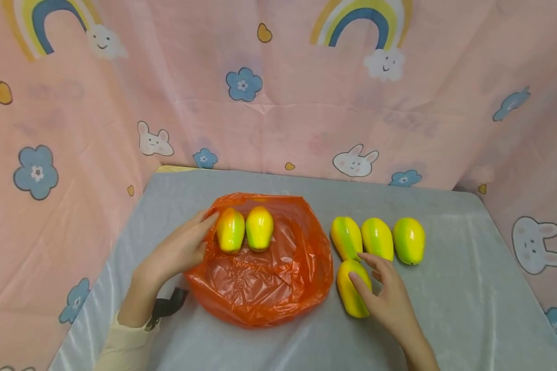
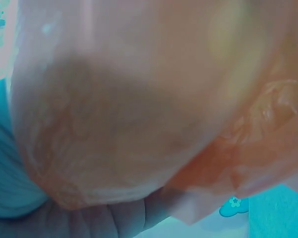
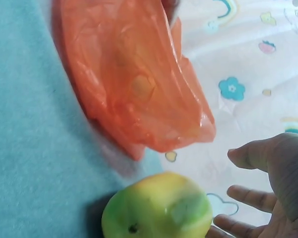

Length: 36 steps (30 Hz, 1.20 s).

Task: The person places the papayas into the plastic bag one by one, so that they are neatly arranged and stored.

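Observation:
A red-orange plastic bag lies with its mouth spread wide, two glossy yellow-green fruits side by side inside at its back left. My left hand holds the bag's left rim; in the left wrist view the film covers much of the picture, with fingers showing below it. My right hand is over a single yellow-green fruit, shaped like a mango or papaya. Thumb and fingers are spread around its upper right side; the right wrist view shows them apart beside the fruit.
Behind the single fruit, three similar fruits stand in a row right of the bag. Grey cloth covers the table, and a pink printed curtain rises at its back and sides. A dark strap hangs at the left wrist.

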Motion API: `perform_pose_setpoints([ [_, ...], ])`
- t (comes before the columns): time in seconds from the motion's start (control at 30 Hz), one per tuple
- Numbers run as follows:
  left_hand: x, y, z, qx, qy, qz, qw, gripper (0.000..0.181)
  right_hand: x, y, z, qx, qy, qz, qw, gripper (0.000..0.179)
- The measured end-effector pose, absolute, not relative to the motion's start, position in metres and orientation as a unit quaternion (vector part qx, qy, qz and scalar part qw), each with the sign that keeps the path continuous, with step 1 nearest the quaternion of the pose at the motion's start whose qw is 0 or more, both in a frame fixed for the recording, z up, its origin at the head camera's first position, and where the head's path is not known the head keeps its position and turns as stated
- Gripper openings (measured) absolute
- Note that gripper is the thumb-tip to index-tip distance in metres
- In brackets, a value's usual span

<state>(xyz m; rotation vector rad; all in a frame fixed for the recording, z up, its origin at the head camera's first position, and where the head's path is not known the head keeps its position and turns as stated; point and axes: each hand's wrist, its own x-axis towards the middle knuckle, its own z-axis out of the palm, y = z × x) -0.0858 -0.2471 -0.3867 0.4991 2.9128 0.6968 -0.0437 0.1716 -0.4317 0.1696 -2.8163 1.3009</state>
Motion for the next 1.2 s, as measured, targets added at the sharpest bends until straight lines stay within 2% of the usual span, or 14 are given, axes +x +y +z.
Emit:
perform_pose_setpoints([
  [0.3,-0.086,-0.248,-0.386,0.163,0.956,0.238,0.053,0.071,-0.042,0.187,-0.442,0.023,-0.909,0.416,-0.033,0.058],
  [0.5,-0.085,-0.248,-0.387,0.162,0.955,0.243,0.053,0.07,-0.041,0.19,-0.449,0.033,-0.908,0.417,-0.04,0.059],
  [0.8,-0.086,-0.245,-0.386,0.16,0.958,0.231,0.061,0.07,-0.032,0.189,-0.46,0.034,-0.913,0.403,-0.063,0.072],
  [1.2,-0.084,-0.246,-0.385,0.156,0.955,0.245,0.058,0.07,-0.028,0.186,-0.459,0.015,-0.913,0.403,-0.07,0.073],
])
